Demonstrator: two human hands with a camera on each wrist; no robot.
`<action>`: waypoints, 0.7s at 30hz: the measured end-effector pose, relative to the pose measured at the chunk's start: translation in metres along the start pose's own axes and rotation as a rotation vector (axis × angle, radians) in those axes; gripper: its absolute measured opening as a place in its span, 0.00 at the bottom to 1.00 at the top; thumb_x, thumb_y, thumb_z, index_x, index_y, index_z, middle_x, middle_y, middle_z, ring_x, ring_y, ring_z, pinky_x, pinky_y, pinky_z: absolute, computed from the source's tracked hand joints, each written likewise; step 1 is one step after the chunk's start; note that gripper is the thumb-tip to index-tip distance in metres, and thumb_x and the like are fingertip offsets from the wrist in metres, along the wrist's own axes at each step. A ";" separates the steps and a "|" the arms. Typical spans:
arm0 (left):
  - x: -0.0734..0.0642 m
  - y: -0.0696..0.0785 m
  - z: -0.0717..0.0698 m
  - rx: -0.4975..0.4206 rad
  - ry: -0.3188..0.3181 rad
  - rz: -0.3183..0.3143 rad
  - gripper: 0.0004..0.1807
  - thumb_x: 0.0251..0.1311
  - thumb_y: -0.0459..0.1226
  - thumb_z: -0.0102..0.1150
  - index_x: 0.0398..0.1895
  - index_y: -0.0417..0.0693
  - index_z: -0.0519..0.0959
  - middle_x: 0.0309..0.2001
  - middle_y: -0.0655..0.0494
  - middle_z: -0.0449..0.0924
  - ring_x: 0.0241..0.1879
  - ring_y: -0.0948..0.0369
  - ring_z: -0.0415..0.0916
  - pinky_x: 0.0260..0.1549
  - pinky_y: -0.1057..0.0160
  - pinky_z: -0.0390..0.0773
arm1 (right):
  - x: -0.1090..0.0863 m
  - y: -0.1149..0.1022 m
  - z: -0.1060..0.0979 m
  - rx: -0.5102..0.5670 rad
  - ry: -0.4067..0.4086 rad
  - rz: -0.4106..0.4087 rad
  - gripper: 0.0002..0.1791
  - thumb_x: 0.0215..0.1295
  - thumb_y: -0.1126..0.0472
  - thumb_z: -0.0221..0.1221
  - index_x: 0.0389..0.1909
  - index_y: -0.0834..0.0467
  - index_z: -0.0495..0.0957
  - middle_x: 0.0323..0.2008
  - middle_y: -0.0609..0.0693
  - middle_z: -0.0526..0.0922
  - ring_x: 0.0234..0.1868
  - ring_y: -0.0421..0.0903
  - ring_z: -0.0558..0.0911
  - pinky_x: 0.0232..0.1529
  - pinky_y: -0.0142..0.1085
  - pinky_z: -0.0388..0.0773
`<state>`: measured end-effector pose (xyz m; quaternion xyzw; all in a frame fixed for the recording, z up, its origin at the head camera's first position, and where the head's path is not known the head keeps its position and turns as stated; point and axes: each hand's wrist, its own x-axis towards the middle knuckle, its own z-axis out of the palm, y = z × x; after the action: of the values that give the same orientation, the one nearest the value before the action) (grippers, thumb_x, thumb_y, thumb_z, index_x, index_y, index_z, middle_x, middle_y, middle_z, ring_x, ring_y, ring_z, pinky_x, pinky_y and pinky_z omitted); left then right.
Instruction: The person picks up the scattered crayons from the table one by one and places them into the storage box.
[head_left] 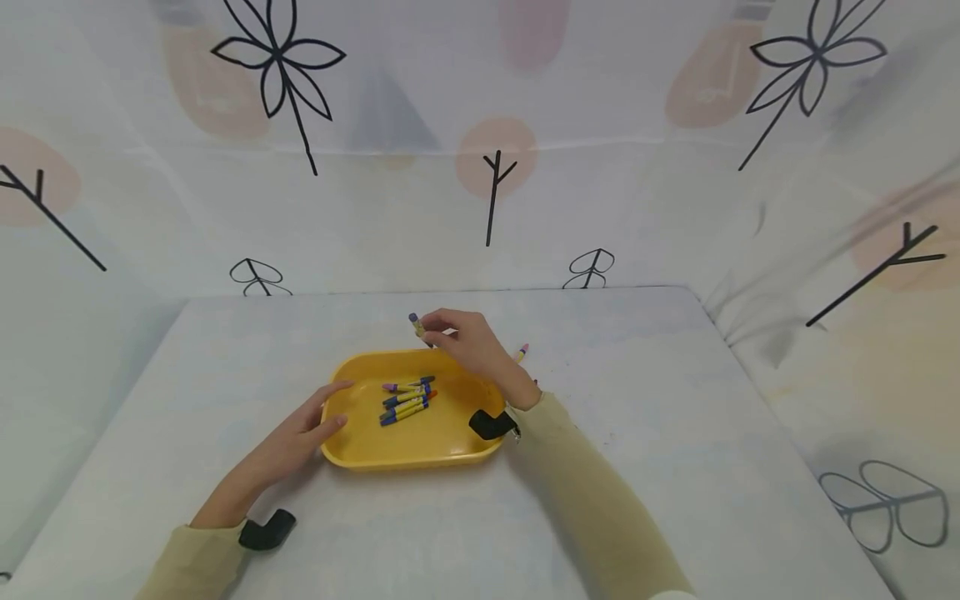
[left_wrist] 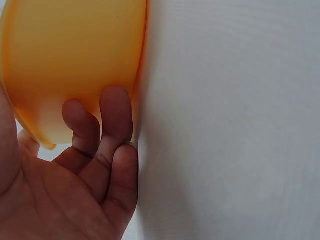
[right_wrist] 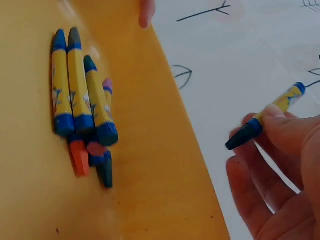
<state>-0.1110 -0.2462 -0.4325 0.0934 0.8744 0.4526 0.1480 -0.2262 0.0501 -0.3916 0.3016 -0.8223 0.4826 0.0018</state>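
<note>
My right hand (head_left: 471, 340) pinches a dark green crayon (right_wrist: 244, 136) with a yellow wrapper and blue bands between thumb and fingers, above the far rim of a yellow tray (head_left: 457, 433). At the tray's left end, my left hand (head_left: 296, 440) grips the rim. In the left wrist view its fingers (left_wrist: 116, 115) bend against the tray's outer wall. Inside the tray lies a small pile of several crayons (right_wrist: 61, 90), with blue, grey, green, orange and pink tips showing. Some of them overlap, so the lower ones are partly hidden.
Beyond the tray's right side, a pink-tipped crayon (head_left: 522, 353) lies on the white table (head_left: 675, 450), partly hidden by my right wrist. Another small tip (head_left: 536, 382) shows beside that wrist. A patterned cloth (head_left: 405, 208) rises behind the table's back edge.
</note>
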 end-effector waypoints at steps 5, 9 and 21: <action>0.000 0.000 0.000 0.004 0.004 0.001 0.31 0.75 0.49 0.50 0.76 0.58 0.57 0.76 0.38 0.49 0.71 0.38 0.52 0.64 0.34 0.52 | -0.001 0.002 0.007 -0.002 -0.080 0.004 0.11 0.70 0.63 0.61 0.50 0.62 0.83 0.43 0.52 0.86 0.43 0.43 0.83 0.44 0.31 0.79; 0.000 0.000 0.000 0.004 0.005 0.002 0.30 0.75 0.49 0.50 0.76 0.59 0.57 0.76 0.38 0.49 0.71 0.38 0.52 0.64 0.34 0.52 | -0.001 0.002 0.011 -0.005 -0.154 0.009 0.12 0.69 0.63 0.62 0.50 0.62 0.84 0.43 0.51 0.87 0.41 0.41 0.84 0.43 0.30 0.79; 0.000 -0.001 0.000 -0.007 0.002 -0.001 0.30 0.75 0.48 0.49 0.76 0.58 0.57 0.77 0.38 0.48 0.72 0.37 0.49 0.65 0.33 0.50 | 0.004 -0.009 0.021 -0.481 -0.400 -0.026 0.10 0.69 0.54 0.63 0.47 0.50 0.88 0.41 0.40 0.87 0.39 0.36 0.80 0.44 0.30 0.75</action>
<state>-0.1106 -0.2463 -0.4331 0.0919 0.8730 0.4556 0.1477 -0.2192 0.0285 -0.3943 0.3921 -0.8929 0.2052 -0.0824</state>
